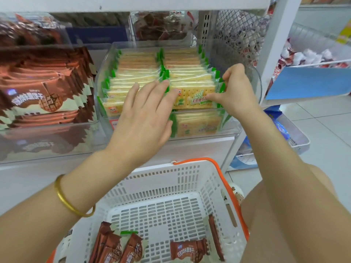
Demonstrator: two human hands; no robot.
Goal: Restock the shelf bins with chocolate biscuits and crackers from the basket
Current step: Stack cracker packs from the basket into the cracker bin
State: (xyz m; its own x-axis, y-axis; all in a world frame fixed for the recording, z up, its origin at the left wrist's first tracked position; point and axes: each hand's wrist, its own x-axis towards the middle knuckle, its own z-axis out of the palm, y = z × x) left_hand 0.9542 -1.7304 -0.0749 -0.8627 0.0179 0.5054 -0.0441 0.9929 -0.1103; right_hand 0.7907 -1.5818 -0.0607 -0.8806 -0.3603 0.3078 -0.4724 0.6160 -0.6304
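Note:
A clear shelf bin (pixel 254 86) holds two rows of green-edged cracker packs. My left hand (pixel 146 114) lies flat with straight fingers against the front cracker pack (pixel 191 97) of the right row. My right hand (pixel 235 90) pinches that pack's right end between thumb and fingers. To the left, another clear bin (pixel 49 130) is packed with brown chocolate biscuit packs (pixel 43 88). Below, the white basket (pixel 161 179) with an orange handle holds several chocolate biscuit packs (pixel 188 249) and a green-edged cracker pack (pixel 129 232) partly hidden under them.
White shelf boards run above and below the bins. A mesh divider (pixel 237 35) and a white upright (pixel 275 50) close the right side. Further right are bins of wrapped sweets (pixel 311 56) and a wire tray (pixel 296 137). My bare knee (pixel 303 215) is beside the basket.

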